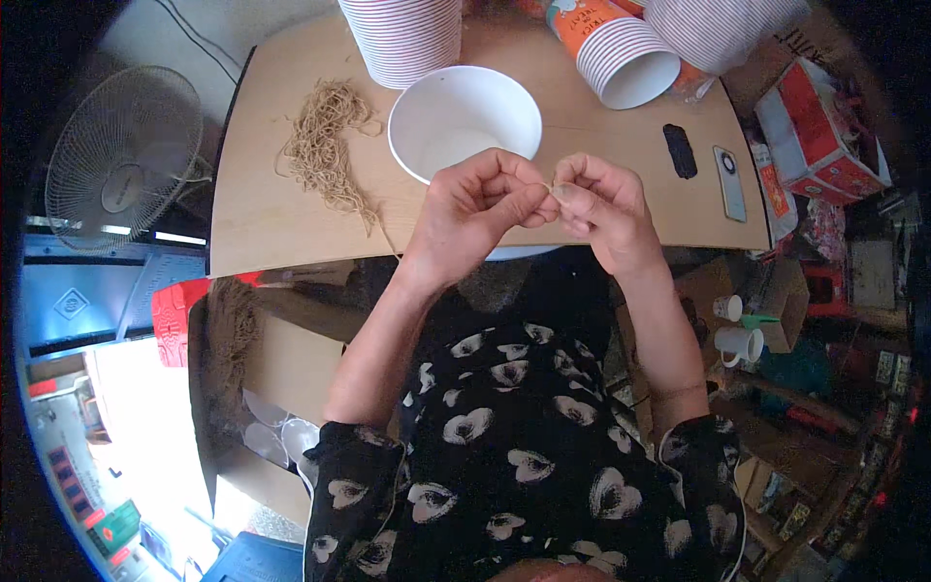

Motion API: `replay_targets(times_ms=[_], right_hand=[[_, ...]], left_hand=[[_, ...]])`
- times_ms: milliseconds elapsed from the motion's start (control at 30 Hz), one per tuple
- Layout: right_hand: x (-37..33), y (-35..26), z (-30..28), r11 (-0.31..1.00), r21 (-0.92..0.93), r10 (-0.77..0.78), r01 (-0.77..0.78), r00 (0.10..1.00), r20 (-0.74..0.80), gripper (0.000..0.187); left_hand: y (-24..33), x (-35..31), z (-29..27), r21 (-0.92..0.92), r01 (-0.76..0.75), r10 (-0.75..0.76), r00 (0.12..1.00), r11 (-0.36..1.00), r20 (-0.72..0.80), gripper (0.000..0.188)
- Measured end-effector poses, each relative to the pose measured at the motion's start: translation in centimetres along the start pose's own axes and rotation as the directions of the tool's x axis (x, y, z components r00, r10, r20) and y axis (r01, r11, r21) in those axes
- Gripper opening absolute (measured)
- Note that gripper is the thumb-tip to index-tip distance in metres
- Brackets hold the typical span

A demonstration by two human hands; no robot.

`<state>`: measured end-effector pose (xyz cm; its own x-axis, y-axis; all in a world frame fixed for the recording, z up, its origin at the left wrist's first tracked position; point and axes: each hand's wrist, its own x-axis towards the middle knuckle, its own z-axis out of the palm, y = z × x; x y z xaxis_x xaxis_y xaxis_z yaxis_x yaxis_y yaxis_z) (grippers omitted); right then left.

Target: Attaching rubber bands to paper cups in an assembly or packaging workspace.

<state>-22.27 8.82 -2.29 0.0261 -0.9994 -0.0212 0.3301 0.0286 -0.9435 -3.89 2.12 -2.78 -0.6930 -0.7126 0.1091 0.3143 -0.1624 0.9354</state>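
Over the table's near edge, my left hand (493,202) and my right hand (603,206) meet fingertip to fingertip. Both are closed in a pinch on a thin, pale bit of string (550,188), mostly hidden by the fingers. A tangled pile of tan string (325,145) lies to the left, and one strand trails from it toward my left forearm. Just beyond my hands is a white round tub (417,121), its open mouth toward me and its inside bare.
Behind the tub rises a tall stack of paper cups (402,39). Orange-printed nested cups (621,58) lie at the far right. A black oblong item (680,151) and a phone (729,184) rest on the table's right side. A fan (124,160) stands left; a red-and-white box (810,126) is at right.
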Motion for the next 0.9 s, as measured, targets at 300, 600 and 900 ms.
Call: replay_targets(times_ms=[300,600,900], right_hand=[[0.1,-0.7,0.0,0.99,0.112,0.086,-0.086,0.996,0.002,0.017],[0.2,-1.3,-0.1,0.973,-0.232,0.009,-0.017,0.999,-0.036,0.019],[0.1,-1.0,0.0,0.965,-0.26,-0.063,0.027,0.989,-0.131,0.016]], left_hand=[[0.5,-0.1,0.1,0.001,0.017,-0.017,1.0,1.0,-0.008,0.013],[0.3,0.0,0.1,0.036,0.006,-0.006,1.0,0.999,-0.001,0.013],[1.0,-0.2,0.3,0.063,0.044,-0.042,0.999,0.997,-0.027,0.015]])
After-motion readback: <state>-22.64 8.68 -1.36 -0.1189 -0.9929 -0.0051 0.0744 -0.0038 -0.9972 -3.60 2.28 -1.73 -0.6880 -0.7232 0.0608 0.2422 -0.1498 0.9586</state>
